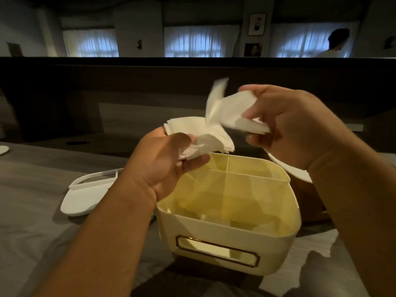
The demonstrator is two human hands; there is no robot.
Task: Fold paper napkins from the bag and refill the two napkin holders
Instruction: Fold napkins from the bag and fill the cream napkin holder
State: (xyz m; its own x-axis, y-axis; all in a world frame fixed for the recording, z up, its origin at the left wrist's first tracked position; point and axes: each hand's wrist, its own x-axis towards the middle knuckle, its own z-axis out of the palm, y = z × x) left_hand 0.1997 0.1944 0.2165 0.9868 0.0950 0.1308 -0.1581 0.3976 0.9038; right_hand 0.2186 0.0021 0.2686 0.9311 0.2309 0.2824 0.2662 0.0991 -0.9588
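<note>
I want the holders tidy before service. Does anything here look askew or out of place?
Yes. The white lid lies off to the left on the grey cloth, not on the cream holder, whose compartments look empty. The napkin stack in the left hand is fanned unevenly.

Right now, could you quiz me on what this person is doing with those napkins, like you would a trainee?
1. True or false: the cream napkin holder already has napkins packed into it.
2. Which hand holds the stack of napkins? A) left hand B) right hand
3. Fill in: the white lid lies to the holder's ____.

Key: 1 false, its divided compartments look bare; 2 A, while the right hand pinches a separate napkin; 3 left.
</note>
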